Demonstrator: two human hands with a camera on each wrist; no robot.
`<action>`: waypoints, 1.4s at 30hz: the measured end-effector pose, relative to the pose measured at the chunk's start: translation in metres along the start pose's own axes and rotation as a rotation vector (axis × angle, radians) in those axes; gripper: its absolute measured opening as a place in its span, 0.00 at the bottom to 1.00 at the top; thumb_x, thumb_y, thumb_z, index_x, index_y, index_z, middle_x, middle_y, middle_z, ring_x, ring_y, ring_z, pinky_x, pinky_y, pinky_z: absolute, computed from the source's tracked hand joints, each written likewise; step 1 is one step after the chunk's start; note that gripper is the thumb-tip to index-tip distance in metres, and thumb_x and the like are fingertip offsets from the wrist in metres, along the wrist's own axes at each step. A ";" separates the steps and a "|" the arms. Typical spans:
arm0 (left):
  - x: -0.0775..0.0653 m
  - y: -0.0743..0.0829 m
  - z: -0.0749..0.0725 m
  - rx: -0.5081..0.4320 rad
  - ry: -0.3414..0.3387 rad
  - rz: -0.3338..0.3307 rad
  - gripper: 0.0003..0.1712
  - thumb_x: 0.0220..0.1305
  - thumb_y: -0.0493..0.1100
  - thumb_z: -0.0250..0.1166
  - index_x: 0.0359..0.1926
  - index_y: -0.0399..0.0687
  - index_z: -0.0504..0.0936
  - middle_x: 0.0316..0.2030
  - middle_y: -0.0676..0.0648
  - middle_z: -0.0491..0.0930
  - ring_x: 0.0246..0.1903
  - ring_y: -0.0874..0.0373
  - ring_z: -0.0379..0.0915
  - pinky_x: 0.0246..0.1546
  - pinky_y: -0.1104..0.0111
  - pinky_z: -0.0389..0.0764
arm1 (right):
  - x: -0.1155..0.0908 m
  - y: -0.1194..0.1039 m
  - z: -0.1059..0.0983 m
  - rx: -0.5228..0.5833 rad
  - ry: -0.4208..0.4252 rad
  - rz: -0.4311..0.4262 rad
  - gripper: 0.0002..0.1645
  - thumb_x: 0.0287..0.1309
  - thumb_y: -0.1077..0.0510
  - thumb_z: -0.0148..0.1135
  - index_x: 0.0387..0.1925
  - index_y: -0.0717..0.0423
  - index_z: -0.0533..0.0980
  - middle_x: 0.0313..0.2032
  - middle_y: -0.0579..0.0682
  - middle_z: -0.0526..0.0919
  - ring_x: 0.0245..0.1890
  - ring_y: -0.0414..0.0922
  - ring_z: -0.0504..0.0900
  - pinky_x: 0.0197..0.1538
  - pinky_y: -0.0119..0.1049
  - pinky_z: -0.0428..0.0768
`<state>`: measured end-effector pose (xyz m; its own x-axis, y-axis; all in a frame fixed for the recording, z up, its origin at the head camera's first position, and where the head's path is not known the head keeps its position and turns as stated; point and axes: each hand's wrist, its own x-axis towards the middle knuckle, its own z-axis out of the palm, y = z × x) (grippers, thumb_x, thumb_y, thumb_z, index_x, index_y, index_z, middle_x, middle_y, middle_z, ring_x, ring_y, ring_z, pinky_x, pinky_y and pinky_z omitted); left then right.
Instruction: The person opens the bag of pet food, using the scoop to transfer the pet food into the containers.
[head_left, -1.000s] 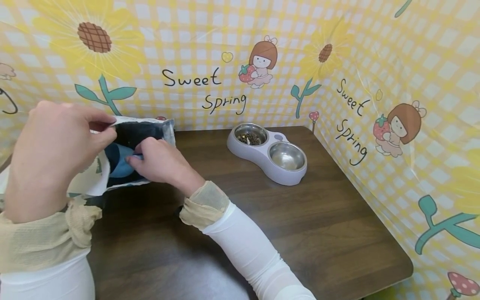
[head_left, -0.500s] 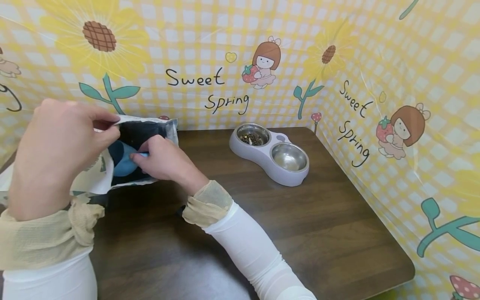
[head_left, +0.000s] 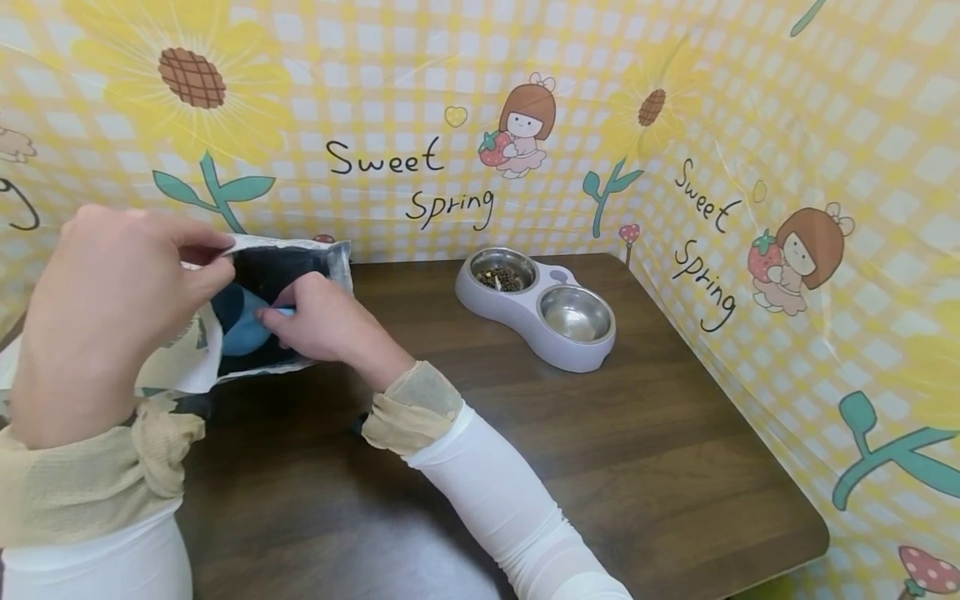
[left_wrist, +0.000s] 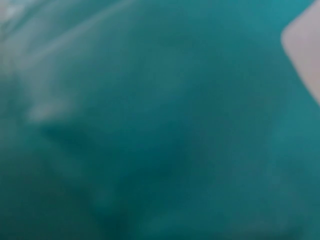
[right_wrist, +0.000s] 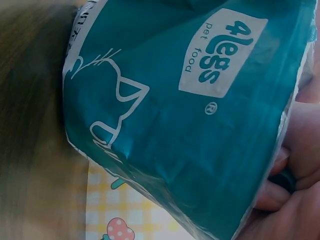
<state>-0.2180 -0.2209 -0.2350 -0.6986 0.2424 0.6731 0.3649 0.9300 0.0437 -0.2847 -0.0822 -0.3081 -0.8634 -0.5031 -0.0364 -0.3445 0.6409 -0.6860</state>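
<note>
My left hand [head_left: 112, 308] pinches the upper rim of an open pet food bag [right_wrist: 165, 130] between thumb and fingers. Teal outside with a white cat outline, the bag has a dark mouth turned to the right in the head view. Inside that mouth my right hand [head_left: 330, 321] grips the handle of a blue scoop [head_left: 246, 333]. The scoop's far part is hidden by the bag's white flap [head_left: 180, 358]. In the right wrist view, curled fingers [right_wrist: 272, 195] show behind the bag's edge. Blurred teal bag surface fills most of the left wrist view.
A lavender double pet bowl [head_left: 517, 310] stands near the table's back edge, right of the bag. Brown kibble [head_left: 504, 278] lies in its left steel bowl. The dark wooden table [head_left: 637, 467] meets a yellow checked cloth wall [head_left: 390, 92] behind and to the right.
My right hand has shifted very slightly inside the bag's mouth, and a bit more of the scoop's handle shows. My left hand keeps its pinch on the rim.
</note>
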 end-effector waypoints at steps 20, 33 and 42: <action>0.000 -0.003 0.000 0.003 -0.027 -0.040 0.13 0.53 0.36 0.65 0.36 0.32 0.89 0.28 0.29 0.87 0.23 0.34 0.77 0.20 0.50 0.65 | -0.006 0.026 -0.042 0.151 0.038 -0.002 0.22 0.67 0.47 0.59 0.25 0.57 0.87 0.23 0.50 0.86 0.20 0.41 0.73 0.19 0.29 0.67; -0.001 -0.004 0.001 -0.005 -0.091 -0.095 0.13 0.55 0.35 0.65 0.39 0.31 0.88 0.30 0.29 0.87 0.28 0.32 0.78 0.26 0.46 0.66 | -0.010 0.058 -0.063 0.393 -0.011 -0.027 0.21 0.65 0.51 0.61 0.23 0.63 0.82 0.15 0.51 0.76 0.11 0.40 0.62 0.15 0.28 0.59; 0.000 -0.003 0.000 -0.003 -0.090 -0.089 0.13 0.54 0.35 0.65 0.38 0.31 0.88 0.30 0.29 0.87 0.27 0.32 0.77 0.25 0.48 0.65 | -0.014 0.070 -0.081 0.381 -0.058 -0.056 0.22 0.65 0.49 0.61 0.18 0.57 0.80 0.13 0.48 0.74 0.09 0.41 0.56 0.13 0.30 0.54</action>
<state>-0.2197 -0.2237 -0.2353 -0.7810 0.1830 0.5971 0.3008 0.9481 0.1028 -0.3269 0.0166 -0.2972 -0.8210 -0.5703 -0.0246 -0.2200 0.3559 -0.9083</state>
